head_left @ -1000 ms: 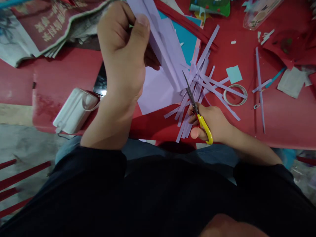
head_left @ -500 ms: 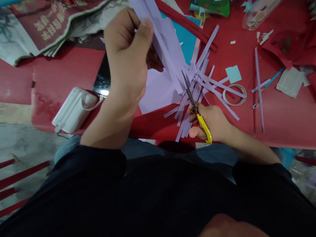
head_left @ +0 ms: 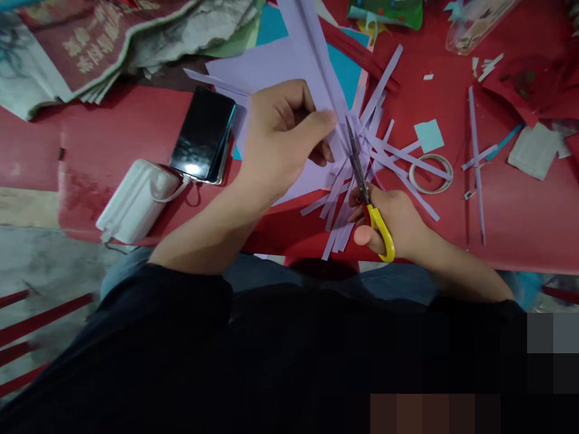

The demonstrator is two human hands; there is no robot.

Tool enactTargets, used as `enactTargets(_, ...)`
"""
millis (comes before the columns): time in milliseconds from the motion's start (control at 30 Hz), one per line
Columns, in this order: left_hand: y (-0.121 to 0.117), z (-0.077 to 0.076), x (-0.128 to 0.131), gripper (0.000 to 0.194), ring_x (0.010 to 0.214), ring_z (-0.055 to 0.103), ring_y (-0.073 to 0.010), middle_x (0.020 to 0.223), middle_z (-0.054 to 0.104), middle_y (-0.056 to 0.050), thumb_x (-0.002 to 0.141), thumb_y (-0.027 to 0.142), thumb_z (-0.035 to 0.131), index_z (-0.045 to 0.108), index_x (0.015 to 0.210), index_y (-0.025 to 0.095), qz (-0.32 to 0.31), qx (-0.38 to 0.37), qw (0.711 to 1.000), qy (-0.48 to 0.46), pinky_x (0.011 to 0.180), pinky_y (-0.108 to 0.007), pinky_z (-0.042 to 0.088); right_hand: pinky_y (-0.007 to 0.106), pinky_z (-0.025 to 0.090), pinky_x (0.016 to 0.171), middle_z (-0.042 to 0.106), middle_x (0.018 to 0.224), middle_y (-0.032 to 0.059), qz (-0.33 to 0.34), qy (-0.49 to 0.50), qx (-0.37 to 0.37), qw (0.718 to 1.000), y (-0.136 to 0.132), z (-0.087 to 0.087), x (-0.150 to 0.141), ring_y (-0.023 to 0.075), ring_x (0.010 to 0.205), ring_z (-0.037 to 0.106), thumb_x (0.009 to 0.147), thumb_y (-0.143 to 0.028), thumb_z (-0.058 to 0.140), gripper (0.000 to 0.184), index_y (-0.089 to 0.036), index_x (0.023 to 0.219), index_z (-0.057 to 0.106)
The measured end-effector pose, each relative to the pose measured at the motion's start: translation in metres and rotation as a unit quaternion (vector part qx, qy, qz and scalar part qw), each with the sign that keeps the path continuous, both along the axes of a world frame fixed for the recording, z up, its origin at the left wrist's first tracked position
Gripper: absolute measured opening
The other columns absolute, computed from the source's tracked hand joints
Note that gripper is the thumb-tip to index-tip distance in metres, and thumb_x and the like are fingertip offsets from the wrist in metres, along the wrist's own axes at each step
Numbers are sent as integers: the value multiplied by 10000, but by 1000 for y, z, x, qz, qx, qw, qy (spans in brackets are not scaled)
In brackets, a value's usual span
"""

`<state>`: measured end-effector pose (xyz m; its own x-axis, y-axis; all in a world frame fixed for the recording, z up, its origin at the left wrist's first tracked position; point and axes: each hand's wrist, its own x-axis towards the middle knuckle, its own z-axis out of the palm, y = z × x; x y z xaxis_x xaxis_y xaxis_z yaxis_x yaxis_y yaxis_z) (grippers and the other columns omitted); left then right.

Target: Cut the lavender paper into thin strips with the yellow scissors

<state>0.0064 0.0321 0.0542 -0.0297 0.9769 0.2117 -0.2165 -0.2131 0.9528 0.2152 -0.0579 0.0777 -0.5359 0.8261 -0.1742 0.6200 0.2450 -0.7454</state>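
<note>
Between thumb and fingers, my left hand point(head_left: 287, 129) pinches a folded sheet of purple paper point(head_left: 312, 54) that slants up and away from me. My right hand point(head_left: 393, 220) grips yellow-handled scissors point(head_left: 382, 232), their blades pointing away from me at the lower end of the folded paper. From this angle I cannot tell whether the blades touch it. Under and beside the blades lies a loose pile of cut purple strips point(head_left: 393, 160). A flat purple sheet point(head_left: 257, 66) rests beneath my left hand, partly hidden by it.
A phone point(head_left: 203, 135) and a white power bank point(head_left: 138, 202) joined by a cable lie on the left. Beyond them is a newspaper point(head_left: 99, 42). To the right are a tape roll point(head_left: 430, 173), a pale blue paper square point(head_left: 429, 135) and red crumpled material point(head_left: 525, 78).
My left hand has moved down and right along the folded paper, nearer the scissors, uncovering the phone and flat sheet. The scissors have shifted slightly right, and their blades look closer together.
</note>
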Motion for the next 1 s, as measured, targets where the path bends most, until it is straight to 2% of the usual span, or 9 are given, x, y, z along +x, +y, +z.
enactTargets(133, 1, -2, -3, 392, 393, 537, -136, 530, 620, 37, 901, 524, 842, 613, 710, 270, -56, -6, 998, 0, 364, -298, 437, 436, 617, 697, 792, 843, 122, -21, 56, -33, 998, 0, 0, 1, 337, 786, 812, 756, -1129, 353, 1019, -211, 1102, 631)
enactTargets(233, 0, 1, -2, 350, 404, 553, -138, 547, 617, 40, 898, 467, 839, 617, 718, 264, -67, 17, 997, -18, 363, -292, 431, 423, 609, 696, 796, 846, 112, -17, 72, -36, 997, 0, 0, 2, 328, 799, 819, 771, -1119, 359, 1001, -219, 1109, 635)
enactTargets(467, 0, -3, 1, 378, 395, 564, -139, 546, 617, 48, 898, 468, 863, 600, 713, 270, -36, 45, 998, -26, 351, -281, 384, 420, 604, 680, 807, 842, 111, -16, 92, -46, 995, 0, 1, 1, 310, 766, 808, 745, -1126, 396, 1008, -219, 1109, 644)
enactTargets(700, -3, 1, -1, 323, 416, 577, -137, 568, 657, 43, 897, 404, 872, 641, 726, 257, -56, 42, 997, -35, 368, -278, 415, 431, 616, 669, 805, 824, 111, -15, 99, -55, 993, 0, 2, 1, 329, 783, 813, 737, -1135, 377, 1013, -221, 1090, 637)
enactTargets(833, -5, 0, 1, 259, 423, 587, -146, 578, 671, 30, 927, 307, 821, 651, 740, 248, -57, 44, 997, -39, 377, -284, 422, 427, 603, 670, 781, 801, 102, -14, 82, -50, 995, 1, 2, 0, 323, 774, 801, 756, -1133, 322, 1012, -229, 1089, 633)
enactTargets(1000, -3, -5, 3, 265, 384, 545, -141, 542, 631, 46, 929, 312, 783, 620, 724, 272, -48, 45, 998, -24, 339, -286, 359, 447, 591, 699, 692, 693, 71, -22, 67, -63, 996, 0, 3, -1, 324, 717, 760, 734, -1145, 267, 1066, -207, 1081, 636)
